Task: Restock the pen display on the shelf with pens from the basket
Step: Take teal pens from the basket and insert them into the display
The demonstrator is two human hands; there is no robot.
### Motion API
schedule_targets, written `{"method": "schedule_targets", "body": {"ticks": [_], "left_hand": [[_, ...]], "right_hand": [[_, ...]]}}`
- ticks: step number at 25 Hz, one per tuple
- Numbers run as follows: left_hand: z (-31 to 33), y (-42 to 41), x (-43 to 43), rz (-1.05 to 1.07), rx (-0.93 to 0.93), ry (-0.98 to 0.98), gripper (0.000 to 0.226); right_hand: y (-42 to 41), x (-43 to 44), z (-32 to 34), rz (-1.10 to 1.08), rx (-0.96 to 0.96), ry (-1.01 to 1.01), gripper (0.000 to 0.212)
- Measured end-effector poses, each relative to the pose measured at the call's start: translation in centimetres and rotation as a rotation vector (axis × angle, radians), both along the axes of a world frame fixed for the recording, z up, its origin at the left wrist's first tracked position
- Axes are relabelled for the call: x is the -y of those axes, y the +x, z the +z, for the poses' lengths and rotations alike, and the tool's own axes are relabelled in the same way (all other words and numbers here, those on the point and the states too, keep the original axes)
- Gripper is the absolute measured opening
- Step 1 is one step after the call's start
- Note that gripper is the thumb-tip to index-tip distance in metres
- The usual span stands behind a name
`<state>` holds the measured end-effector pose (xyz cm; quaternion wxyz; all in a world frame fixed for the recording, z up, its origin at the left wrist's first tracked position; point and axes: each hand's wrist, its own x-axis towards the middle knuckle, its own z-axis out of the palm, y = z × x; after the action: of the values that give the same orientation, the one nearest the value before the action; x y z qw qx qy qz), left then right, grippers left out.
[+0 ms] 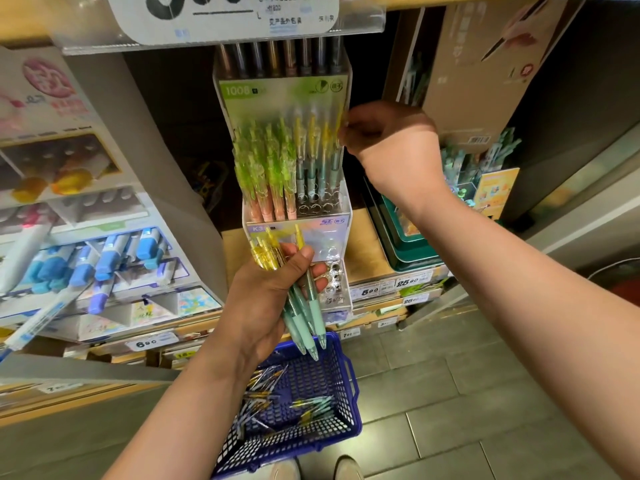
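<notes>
A clear acrylic pen display [341, 216] stands on the shelf, holding green-topped pens on its left and yellow-topped pens [313, 147] on its right. Empty holes show in its lower right rows. My left hand [273, 303] grips a bundle of yellow-and-teal pens [304, 306] in front of the display's base. My right hand [388, 133] is at the display's upper right edge, fingers pinched on the top of a yellow pen standing in the far right column. A blue plastic basket [349, 372] sits on the floor below with several loose pens [277, 407] inside.
A display of blue-capped pens [104, 261] fills the shelf on the left. Teal boxes [405, 251] and a cardboard display [485, 81] stand on the right. Price tags [391, 287] line the shelf edge. An upper shelf with a label holder [225, 19] hangs overhead. Shoe tips [346, 467] show beside the basket.
</notes>
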<state>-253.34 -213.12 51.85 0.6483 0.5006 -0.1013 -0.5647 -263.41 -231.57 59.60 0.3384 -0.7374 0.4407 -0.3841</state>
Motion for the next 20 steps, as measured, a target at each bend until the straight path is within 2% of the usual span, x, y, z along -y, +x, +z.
{"method": "schedule_targets", "body": {"ticks": [6,8,10,12,13,15,17,20], "left_hand": [[0.5,-0.1,0.1,0.011,0.044,-0.043,0.022],[0.8,-0.2,0.2,-0.011,0.064,-0.058,0.019],[1.5,-0.3,0.3,-0.03,0.077,-0.084,0.021],[2.3,-0.3,0.5,-0.049,0.12,-0.102,0.024],[2.6,-0.2,0.5,-0.059,0.159,-0.104,0.025],[3.1,-0.1,0.5,-0.073,0.212,-0.099,0.024],[3.3,0.0,0.6,-0.076,0.208,-0.103,0.024],[3.3,0.2,1.2,-0.054,0.174,-0.091,0.024]], "right_hand": [[-0.3,-0.9,-1.0,-0.04,-0.109,0.07,0.018],[-1.0,-2.1,-0.8,-0.09,-0.099,0.091,0.007],[-1.6,-3.9,-0.8,0.015,-0.088,0.214,0.013],[-2.3,-5.7,-1.1,0.27,-0.082,0.461,0.015],[-2.5,-6.5,-1.1,0.377,-0.049,0.598,0.015],[-2.7,-7.1,-1.3,0.44,0.07,0.769,0.016],[-2.9,-7.1,-1.3,0.386,0.173,0.777,0.012],[-2.8,-6.1,-0.5,0.282,0.3,0.682,0.006]]}}
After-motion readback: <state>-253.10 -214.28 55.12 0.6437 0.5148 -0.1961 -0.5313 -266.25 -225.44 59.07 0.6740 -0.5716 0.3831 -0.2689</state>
